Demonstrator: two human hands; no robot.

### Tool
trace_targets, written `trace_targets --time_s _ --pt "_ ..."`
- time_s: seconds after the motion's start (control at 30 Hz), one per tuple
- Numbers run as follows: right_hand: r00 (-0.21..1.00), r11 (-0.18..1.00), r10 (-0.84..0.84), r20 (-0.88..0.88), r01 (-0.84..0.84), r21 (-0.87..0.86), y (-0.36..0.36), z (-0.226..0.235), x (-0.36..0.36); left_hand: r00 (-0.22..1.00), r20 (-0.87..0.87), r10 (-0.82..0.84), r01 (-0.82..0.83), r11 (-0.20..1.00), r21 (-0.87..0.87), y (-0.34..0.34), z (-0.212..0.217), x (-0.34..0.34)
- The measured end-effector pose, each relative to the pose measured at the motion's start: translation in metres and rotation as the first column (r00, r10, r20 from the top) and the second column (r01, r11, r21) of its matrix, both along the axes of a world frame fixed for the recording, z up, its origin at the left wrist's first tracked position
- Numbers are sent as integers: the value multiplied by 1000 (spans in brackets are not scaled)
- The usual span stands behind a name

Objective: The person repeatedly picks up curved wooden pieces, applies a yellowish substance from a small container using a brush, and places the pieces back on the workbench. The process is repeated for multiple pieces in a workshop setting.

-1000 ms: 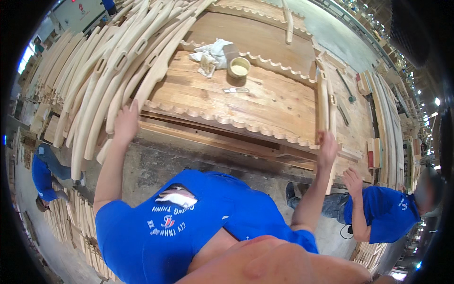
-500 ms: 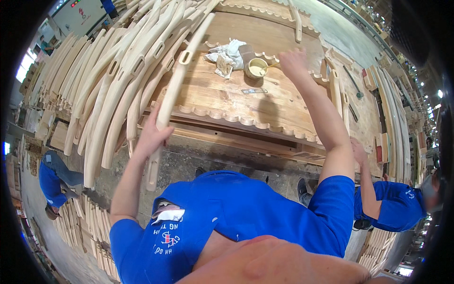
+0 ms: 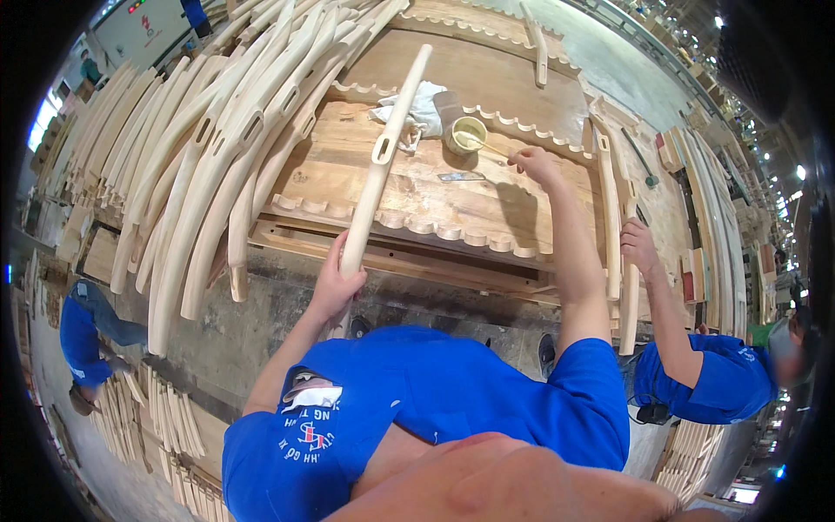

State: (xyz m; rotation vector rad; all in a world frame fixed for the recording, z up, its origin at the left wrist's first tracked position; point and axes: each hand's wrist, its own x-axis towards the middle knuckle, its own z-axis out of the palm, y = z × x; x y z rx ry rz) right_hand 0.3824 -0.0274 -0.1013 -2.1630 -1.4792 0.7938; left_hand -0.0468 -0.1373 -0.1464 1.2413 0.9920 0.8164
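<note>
The left hand (image 3: 335,283) is wrapped tight around the lower end of a long pale curved wooden rail with a slot cut through it (image 3: 383,157), which leans up and away across the counter (image 3: 487,209), a wide plank bench with scalloped wooden trim along its edges. The right hand (image 3: 532,163) reaches out over the counter, fingers pinched on a thin pale stick (image 3: 487,144) whose far end sits in a small round yellowish cup (image 3: 467,133); a crumpled white rag (image 3: 417,111) lies just beside the cup, touching the rail. A big stack of similar curved wooden pieces (image 3: 200,165) leans to the left. Another person in a blue shirt (image 3: 709,383) stands to the right, one hand on an upright rail.

The risk I see: the rail is held only at one end, so it could swing or slide sideways into the cup and tip it over the boards. Dragging the stick out carelessly could also drip onto the counter or rag.
</note>
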Motion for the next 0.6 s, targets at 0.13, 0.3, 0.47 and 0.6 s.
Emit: trace_targets --time_s 0.13,0.3,0.47,0.6 --pt "999 916 -2 50 -19 400 -19 -19 -6 998 67 22 -23 1000 5 -3 -14 2" --pt "930 868 -121 347 -70 491 -28 -12 -22 993 -87 76 -68 994 90 -3 -13 4" --pt "947 999 -41 -319 36 -20 -25 -7 -14 990 -107 86 -83 996 36 -5 -7 6" --pt "698 970 -196 -689 34 -240 -28 -11 -16 979 -187 77 -65 995 73 -2 -12 2"
